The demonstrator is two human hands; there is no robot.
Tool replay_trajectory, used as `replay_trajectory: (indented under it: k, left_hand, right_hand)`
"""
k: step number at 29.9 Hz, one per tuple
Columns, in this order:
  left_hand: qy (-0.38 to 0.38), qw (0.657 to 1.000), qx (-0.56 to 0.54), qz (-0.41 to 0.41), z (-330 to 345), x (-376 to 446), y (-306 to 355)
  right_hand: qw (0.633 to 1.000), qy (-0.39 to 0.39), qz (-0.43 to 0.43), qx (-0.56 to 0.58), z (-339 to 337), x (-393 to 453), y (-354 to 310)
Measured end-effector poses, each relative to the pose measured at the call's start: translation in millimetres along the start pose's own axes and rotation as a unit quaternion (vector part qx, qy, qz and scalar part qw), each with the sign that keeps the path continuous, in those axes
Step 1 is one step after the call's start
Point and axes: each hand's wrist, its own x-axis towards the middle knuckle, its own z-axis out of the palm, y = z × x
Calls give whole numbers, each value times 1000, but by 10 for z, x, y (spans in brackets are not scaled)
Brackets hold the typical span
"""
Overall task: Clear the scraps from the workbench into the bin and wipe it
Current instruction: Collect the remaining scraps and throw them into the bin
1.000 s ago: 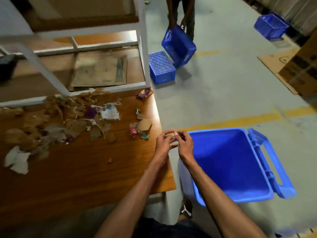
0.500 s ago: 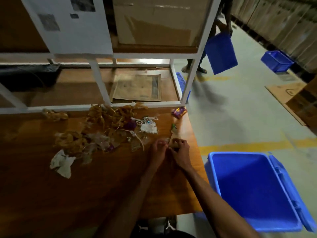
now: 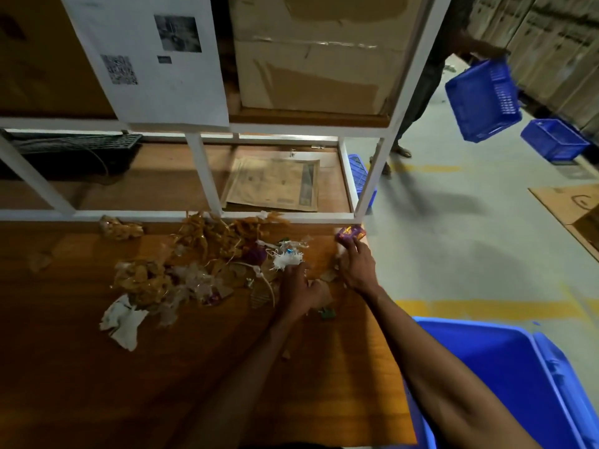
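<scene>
The right hand reaches forward along the workbench's right edge, back of the hand up, fingers stretched out and loosely spread; the fingertips touch or nearly touch a small purple wrapper at the far right corner, with nothing pinched that can be seen. The left hand lies just beside it, palm down on the wood, fingers bent down onto small scraps — whether they actually grip anything cannot be told from here. Both forearms run in from the lower edge, the right one crossing above the rim of the blue bin, which stands open on the floor against the right side of the workbench. Left of the hands sprawls the scrap pile: brown crumpled paper, white string, a frayed white tuft near the left fingers, and a crumpled white paper at the near-left edge. Behind the pile a white frame holds a shelf with a flat brown envelope. Beyond, another person carries a blue crate.
</scene>
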Motion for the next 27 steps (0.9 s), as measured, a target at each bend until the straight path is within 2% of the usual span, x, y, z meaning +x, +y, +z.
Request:
replay_trajectory:
  k: [3, 5, 9, 12, 14, 17, 18, 20, 23, 27]
  left_hand:
    - [-6, 1000, 0, -2, 19, 93, 4]
    - [-8, 1000, 12, 2, 23, 152, -7]
    - [7, 999, 30, 22, -36, 220, -28]
    - [41, 999, 12, 32, -42, 248, -74]
    - [71, 995, 52, 39, -57, 269, -86]
    - [96, 982, 148, 65, -88, 383, -155]
    - [82, 981, 165, 64, -93, 422, -195]
    - [34, 981, 186, 51, -85, 489, -287]
    - [-23, 971, 228, 61, -79, 514, -376]
    - [-51, 966, 226, 113, -139, 300, -468]
  right_hand:
    - [996, -49, 0, -76, 56, 274, 101]
    - [993, -88, 2, -82, 106, 404, 199]
    - [994, -103, -30, -27, 196, 364, 218]
    - [987, -123, -106, 22, 422, 44, 218]
    - [979, -142, -131, 72, 467, -150, 170]
    - [984, -71, -102, 128, 422, -107, 99]
    - [988, -54, -86, 114, 390, -71, 76]
    - [993, -73, -71, 62, 433, -24, 107]
    - [990, -94, -103, 9, 604, -123, 202]
    - [987, -77, -121, 71, 623, -339, 198]
